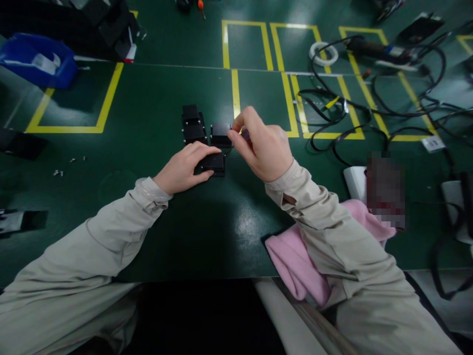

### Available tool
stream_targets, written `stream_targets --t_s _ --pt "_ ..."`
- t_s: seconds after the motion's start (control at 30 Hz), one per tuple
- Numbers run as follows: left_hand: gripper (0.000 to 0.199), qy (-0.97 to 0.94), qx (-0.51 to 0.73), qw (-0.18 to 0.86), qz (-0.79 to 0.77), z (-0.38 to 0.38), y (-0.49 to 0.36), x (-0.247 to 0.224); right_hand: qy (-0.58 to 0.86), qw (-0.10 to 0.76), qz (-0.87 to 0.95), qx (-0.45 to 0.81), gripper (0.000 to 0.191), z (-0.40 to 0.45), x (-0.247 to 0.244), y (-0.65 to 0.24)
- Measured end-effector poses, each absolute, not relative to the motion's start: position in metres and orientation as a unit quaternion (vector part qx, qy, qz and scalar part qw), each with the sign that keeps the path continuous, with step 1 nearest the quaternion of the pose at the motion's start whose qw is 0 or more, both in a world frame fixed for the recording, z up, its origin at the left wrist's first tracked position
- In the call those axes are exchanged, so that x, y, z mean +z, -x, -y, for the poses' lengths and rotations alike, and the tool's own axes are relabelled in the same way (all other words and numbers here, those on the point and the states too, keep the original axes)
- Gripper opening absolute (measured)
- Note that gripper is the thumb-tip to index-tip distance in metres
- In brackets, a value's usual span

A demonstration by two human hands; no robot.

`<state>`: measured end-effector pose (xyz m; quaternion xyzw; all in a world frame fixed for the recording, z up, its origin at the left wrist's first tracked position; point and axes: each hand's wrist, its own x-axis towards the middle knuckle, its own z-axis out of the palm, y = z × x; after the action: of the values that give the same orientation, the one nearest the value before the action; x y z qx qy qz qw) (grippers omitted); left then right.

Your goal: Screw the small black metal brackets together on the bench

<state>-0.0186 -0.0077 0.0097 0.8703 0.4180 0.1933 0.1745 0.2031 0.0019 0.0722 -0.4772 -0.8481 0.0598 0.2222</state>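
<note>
My left hand (185,166) grips a small black block (213,160) on the green table, thumb at its near side and fingers over its far side. Just right of that block, my right hand (260,143) pinches a thin tool, mostly hidden by the fingers, whose narrow tip points down-left at the block's right edge. Beyond the held block lies another black block (220,132) with small silver screws at its sides. More black blocks (193,130) stand together to its left, beyond my left fingertips.
A blue bin (39,60) is at the far left. Small screws (58,173) lie left of my left hand. Black cables (332,106) and a white tape roll (323,53) spread over the right side. Pink cloth (295,261) lies under my right forearm.
</note>
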Motion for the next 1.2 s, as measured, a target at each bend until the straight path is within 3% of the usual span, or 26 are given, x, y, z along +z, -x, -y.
stream_targets --t_s 0.2,0.4,0.6,0.8,1.2 --pt "0.046 -0.871 0.193 0.173 -0.417 0.0077 0.0189 0.0092 0.490 0.226 0.840 0.053 0.035 -0.0014 0.0725 -0.2015" --pt "0.047 -0.875 0.197 0.163 -0.412 0.0074 0.0191 0.0083 0.472 0.225 0.851 0.054 0.041 -0.0023 0.0718 -0.2035" --pt "0.046 -0.873 0.192 0.165 -0.416 0.0077 0.0189 0.0093 0.491 0.228 0.839 0.050 0.032 -0.0014 0.0719 -0.2016" --pt "0.046 -0.870 0.191 0.169 -0.421 0.0077 0.0189 0.0088 0.489 0.197 0.848 0.060 0.040 -0.0013 0.0751 -0.2019" --pt "0.045 -0.871 0.189 0.169 -0.421 0.0082 0.0183 0.0099 0.480 0.213 0.849 0.058 0.038 -0.0015 0.0730 -0.2026"
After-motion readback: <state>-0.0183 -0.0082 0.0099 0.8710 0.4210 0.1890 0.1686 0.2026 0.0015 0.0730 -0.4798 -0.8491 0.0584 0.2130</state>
